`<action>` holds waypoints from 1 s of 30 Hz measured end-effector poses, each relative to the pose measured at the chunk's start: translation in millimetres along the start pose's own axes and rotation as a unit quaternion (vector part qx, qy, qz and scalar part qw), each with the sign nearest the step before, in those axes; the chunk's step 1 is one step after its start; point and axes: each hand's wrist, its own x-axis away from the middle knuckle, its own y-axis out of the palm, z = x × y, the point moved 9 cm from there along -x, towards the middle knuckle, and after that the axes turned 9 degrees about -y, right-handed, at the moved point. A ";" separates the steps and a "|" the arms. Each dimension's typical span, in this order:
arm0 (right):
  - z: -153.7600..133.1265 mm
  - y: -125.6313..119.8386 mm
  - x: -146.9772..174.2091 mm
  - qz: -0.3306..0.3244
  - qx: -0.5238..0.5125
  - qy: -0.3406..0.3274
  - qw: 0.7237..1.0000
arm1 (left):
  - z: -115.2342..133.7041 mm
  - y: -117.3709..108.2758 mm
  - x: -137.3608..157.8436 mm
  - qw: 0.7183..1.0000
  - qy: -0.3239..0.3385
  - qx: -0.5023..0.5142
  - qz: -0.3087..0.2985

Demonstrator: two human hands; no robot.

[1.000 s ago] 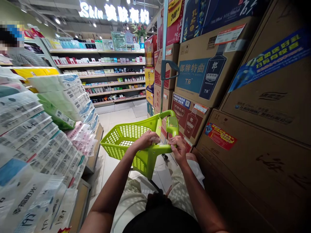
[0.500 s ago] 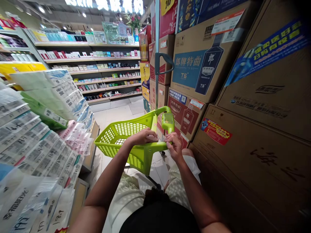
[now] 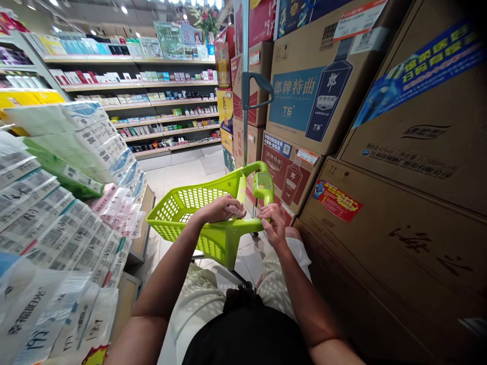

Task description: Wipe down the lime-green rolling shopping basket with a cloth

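Note:
A lime-green shopping cart point(image 3: 213, 242) with a perforated basket stands right in front of me. Its looped handle point(image 3: 268, 195) curves round on the right side. My right hand point(image 3: 273, 219) is closed on the handle's near corner, thumb on the near side. My left hand point(image 3: 224, 208) rests its wrist on the cart's near rim, fingers curled inward over the bar; whether anything lies inside them is hidden. In the basket's visible part I see only its perforated walls and floor.
Cardboard cartons point(image 3: 292, 96) are stacked close along my right. Packs of tissue paper point(image 3: 87, 137) pile up on the left. Shelves of small boxed goods point(image 3: 163, 104) run across the back. A grey pole with a dark looped handle point(image 3: 258, 91) rises behind the cart.
My left hand has shifted slightly left and turned, its fingers curled more. My right hand keeps its grip. The camera view has tilted a little, so the back shelves sit further left.

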 end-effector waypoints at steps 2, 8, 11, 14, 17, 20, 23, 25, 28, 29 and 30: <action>0.9 -2.5 1.4 0.007 0.001 -0.004 1.000 | 5.6 -17.7 14.1 0.997 -0.028 -0.006 0.075; -1.1 -4.3 3.1 0.008 0.004 -0.022 1.000 | 47.8 -5.4 58.7 0.981 -0.039 0.029 0.186; -3.9 -3.3 3.0 -0.007 0.018 -0.021 1.000 | 40.2 13.0 75.8 0.966 -0.054 0.046 0.247; -6.4 -0.1 2.9 -0.022 0.022 -0.019 0.999 | 1.2 14.6 107.6 0.904 -0.149 0.054 0.398; -8.7 2.3 3.1 -0.013 0.034 -0.028 0.999 | -19.0 21.4 139.3 0.823 -0.213 0.071 0.522; -10.3 3.5 3.3 0.009 0.044 -0.042 0.998 | -3.4 43.1 135.0 0.826 -0.179 0.072 0.530; -10.5 4.6 2.7 0.015 0.039 -0.051 0.998 | 7.2 70.4 131.2 0.811 -0.154 0.042 0.563; -9.1 5.2 2.2 0.008 0.039 -0.046 0.998 | -2.5 88.9 138.4 0.775 -0.164 0.041 0.609; -7.2 5.0 2.6 0.004 0.039 -0.038 0.998 | -30.8 111.6 149.2 0.736 -0.211 0.072 0.639; -7.1 4.6 3.0 0.007 0.038 -0.039 0.999 | -38.7 115.7 150.6 0.733 -0.226 0.087 0.635; -7.1 4.3 3.4 0.011 0.038 -0.040 0.998 | -44.3 117.8 150.5 0.736 -0.234 0.101 0.628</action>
